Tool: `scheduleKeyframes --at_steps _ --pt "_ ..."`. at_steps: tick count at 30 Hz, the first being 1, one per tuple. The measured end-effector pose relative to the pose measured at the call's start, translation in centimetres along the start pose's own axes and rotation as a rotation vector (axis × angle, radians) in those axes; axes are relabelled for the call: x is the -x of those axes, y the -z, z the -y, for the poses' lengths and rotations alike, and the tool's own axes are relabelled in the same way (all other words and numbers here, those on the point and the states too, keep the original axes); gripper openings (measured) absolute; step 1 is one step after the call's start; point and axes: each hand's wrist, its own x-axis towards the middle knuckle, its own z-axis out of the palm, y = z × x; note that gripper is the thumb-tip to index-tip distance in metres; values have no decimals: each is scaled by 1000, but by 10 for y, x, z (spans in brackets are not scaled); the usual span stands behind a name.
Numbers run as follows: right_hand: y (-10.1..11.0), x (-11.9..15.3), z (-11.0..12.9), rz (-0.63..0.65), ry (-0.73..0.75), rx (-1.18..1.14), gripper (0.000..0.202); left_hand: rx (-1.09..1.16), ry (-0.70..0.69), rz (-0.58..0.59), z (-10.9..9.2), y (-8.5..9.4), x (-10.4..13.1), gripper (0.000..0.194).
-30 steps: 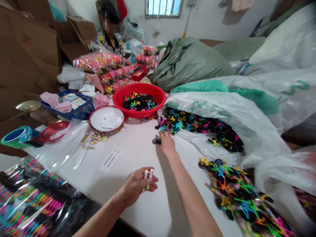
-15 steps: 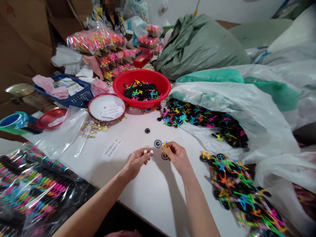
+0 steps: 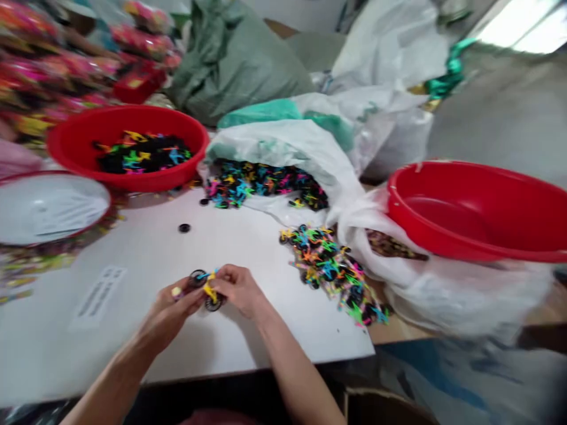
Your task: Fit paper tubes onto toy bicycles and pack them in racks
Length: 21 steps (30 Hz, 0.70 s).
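My right hand pinches a small toy bicycle with a yellow and blue frame and two black spoked wheels. It is held just above the white table. My left hand is closed, its fingertips against the bicycle's wheels. A small piece with a round cream end pokes out between its fingers; the rest of it is hidden. Beyond the hands a loose black wheel lies flat. On the right is a heap of colourful toy bicycles mixed with small striped sticks.
A red basin of toy bicycles stands at back left, beside a white red-rimmed dish. More bicycles spill from a white plastic bag. Another red basin is at right. A printed paper strip lies at left.
The view has swung to the right, bringing the right-hand red basin into sight. My left hand has come over to the toy bicycle, now touching it; my right hand keeps its pinch.
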Motion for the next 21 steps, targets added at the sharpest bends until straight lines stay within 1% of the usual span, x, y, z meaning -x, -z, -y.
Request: scheduleKeyframes --at_steps 3,6,8,10,12,14,16,17,18,19,21 --pt "5 8 0 -2 7 -87 37 45 48 -38 0 -6 4 42" --pt "12 19 7 -6 28 -59 35 47 77 -14 2 -11 9 42" --pt "17 27 10 1 29 2 31 -11 51 25 4 -14 12 40" --pt "20 31 10 -4 43 113 26 -146 -28 42 8 -17 14 36" --pt "19 32 3 -92 122 323 20 -331 -128 -17 14 -21 16 30" --pt "13 29 -5 -219 219 550 17 -491 -209 -127 20 -27 15 27" --pt "8 25 -10 -293 267 661 19 -564 -246 -214 25 -32 12 27" --pt "9 25 -8 -289 266 673 21 -574 -244 -224 25 -34 10 27" --pt "14 27 -2 -268 260 683 23 -565 -231 -210 24 -36 8 28" --pt "23 30 7 -242 257 707 24 -531 -211 -169 21 -36 6 30" --pt "57 39 38 -225 268 837 26 -398 -164 -69 12 -32 1 37"
